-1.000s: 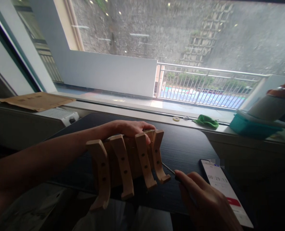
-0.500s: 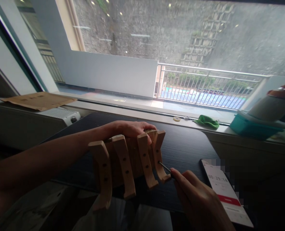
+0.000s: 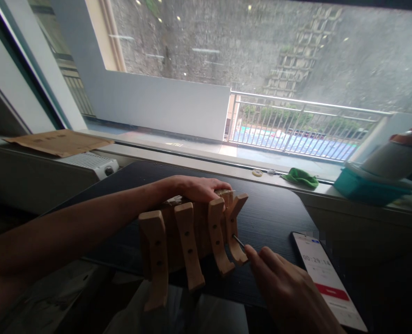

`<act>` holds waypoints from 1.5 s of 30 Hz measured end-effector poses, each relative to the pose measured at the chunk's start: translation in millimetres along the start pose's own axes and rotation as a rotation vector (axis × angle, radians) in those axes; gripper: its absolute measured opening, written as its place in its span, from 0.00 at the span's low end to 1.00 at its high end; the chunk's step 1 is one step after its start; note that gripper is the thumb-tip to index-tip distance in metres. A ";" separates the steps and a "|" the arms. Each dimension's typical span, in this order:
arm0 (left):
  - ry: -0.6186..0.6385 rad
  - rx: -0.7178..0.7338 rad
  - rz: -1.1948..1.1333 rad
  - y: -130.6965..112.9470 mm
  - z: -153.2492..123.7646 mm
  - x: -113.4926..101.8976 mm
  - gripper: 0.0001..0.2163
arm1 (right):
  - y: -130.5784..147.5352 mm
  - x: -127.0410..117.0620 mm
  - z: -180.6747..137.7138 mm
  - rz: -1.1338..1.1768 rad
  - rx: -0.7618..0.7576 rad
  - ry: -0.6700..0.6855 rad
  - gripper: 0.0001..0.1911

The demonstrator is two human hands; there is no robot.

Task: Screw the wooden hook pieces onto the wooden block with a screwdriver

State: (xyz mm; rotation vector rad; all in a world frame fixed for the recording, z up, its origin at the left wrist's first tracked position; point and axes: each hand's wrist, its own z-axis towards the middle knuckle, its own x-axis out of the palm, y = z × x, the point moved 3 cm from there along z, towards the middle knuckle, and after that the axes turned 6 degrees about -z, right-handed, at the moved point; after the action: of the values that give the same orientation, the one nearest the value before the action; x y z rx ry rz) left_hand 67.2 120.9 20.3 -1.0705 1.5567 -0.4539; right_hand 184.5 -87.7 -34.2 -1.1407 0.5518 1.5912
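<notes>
On the dark table stands a wooden piece (image 3: 201, 232) with several curved wooden slats along its near side, each with dark holes. My left hand (image 3: 201, 188) grips its far upper edge, its fingers partly hidden behind the slats. In my right hand (image 3: 277, 276) is a screwdriver (image 3: 240, 241), of which only the thin metal shaft shows; my fingers hide the handle. Its tip meets the lower hole of the rightmost slat (image 3: 234, 227).
A phone (image 3: 326, 273) showing a running timer lies right of my right hand. On the window sill are a green cloth (image 3: 299, 177), a tape roll (image 3: 257, 172) and a teal box (image 3: 369, 185). A brown envelope (image 3: 58, 141) lies at the left.
The wooden piece has shifted a little to the right and toward me, with my left hand still on it. The screwdriver tip stays at the same hole.
</notes>
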 end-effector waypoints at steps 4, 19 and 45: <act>-0.017 -0.015 0.004 -2.1 -1.8 1.9 0.23 | -2.1 14.9 -7.5 0.033 0.132 -0.039 0.19; -0.019 0.003 0.034 -4.9 -1.9 5.5 0.19 | -9.5 17.1 -10.9 0.013 0.103 -0.059 0.16; -0.055 -0.031 -0.024 -2.1 -4.3 5.5 0.23 | -1.0 32.8 -37.2 0.290 0.616 -0.112 0.13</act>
State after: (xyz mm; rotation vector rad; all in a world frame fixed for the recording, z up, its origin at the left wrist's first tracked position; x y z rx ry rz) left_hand 64.4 114.2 20.1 -1.1174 1.5084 -0.4144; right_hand 200.3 -101.7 -79.1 -0.5206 1.0783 1.5511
